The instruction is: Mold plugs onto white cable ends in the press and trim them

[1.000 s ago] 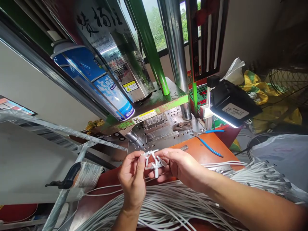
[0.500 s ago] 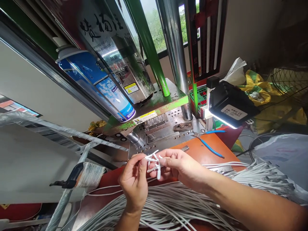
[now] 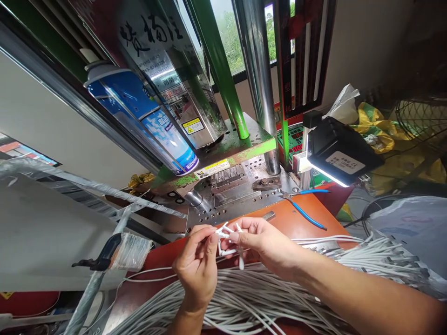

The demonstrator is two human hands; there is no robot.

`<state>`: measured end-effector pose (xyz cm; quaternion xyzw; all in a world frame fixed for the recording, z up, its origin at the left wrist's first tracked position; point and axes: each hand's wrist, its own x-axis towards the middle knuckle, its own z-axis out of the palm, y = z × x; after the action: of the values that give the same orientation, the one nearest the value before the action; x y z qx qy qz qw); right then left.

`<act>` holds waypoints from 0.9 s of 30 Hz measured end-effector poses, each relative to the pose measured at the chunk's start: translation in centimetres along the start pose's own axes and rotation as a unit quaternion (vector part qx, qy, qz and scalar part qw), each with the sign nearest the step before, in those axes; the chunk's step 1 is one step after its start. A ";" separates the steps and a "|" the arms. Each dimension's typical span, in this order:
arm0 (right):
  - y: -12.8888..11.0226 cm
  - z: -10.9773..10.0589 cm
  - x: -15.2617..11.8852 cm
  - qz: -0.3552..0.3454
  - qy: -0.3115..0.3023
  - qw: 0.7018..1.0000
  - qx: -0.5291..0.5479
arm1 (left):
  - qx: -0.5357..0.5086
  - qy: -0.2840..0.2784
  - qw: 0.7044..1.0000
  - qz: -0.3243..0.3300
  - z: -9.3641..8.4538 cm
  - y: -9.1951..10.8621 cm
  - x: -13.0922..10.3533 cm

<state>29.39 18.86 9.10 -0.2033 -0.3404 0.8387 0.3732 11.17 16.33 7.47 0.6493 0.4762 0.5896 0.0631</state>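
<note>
Small white branched plastic, which looks like a moulding sprue (image 3: 241, 261), is held between both hands above the orange tabletop. My left hand (image 3: 199, 263) is closed, with thumb and forefinger pinching the sprue's left end. From the other side my right hand (image 3: 267, 242) has its thumb and fingers closed on the right part. One thin white arm hangs down below the right fingers. Fingers cover some of the piece, so its full shape is hidden. Beneath the hands lies a big bundle of white cables (image 3: 258, 291).
Ahead stands a press with a metal mould (image 3: 228, 186) under a green plate (image 3: 258, 146). A blue spray can (image 3: 146, 121) leans at its left. Blue-handled cutting pliers (image 3: 305, 215) lie on the orange tabletop (image 3: 293, 225) at right, near a lit black lamp (image 3: 344, 151).
The sprue has turned in my fingers, and its hanging arm now sits farther right and lower. Both hands have shifted slightly right in the picture.
</note>
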 end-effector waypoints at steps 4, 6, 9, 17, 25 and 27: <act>0.0 -0.1 0.0 0.000 0.022 1.000 -0.009 | -0.017 -0.014 1.000 0.006 0.1 0.2 -0.1; 0.0 -0.1 0.0 0.003 0.029 1.000 -0.010 | -0.023 -0.017 1.000 0.002 0.2 0.4 -0.2; 0.0 0.1 0.0 0.006 0.027 1.000 -0.006 | -0.037 -0.021 0.999 -0.004 0.3 0.6 -0.1; -0.1 0.2 -0.2 0.022 0.023 0.999 -0.005 | -0.079 -0.036 0.996 -0.012 0.2 0.4 -0.1; -0.1 0.2 0.0 0.012 0.018 1.000 -0.013 | -0.079 -0.039 0.996 -0.017 0.2 0.4 -0.1; -0.2 0.2 0.0 0.013 0.026 0.999 -0.015 | -0.080 -0.038 0.996 -0.016 0.3 0.4 -0.1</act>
<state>29.39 18.84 9.34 -0.2345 -0.3408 0.8327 0.3681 11.61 16.18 7.55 0.6565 0.4350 0.5998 0.1417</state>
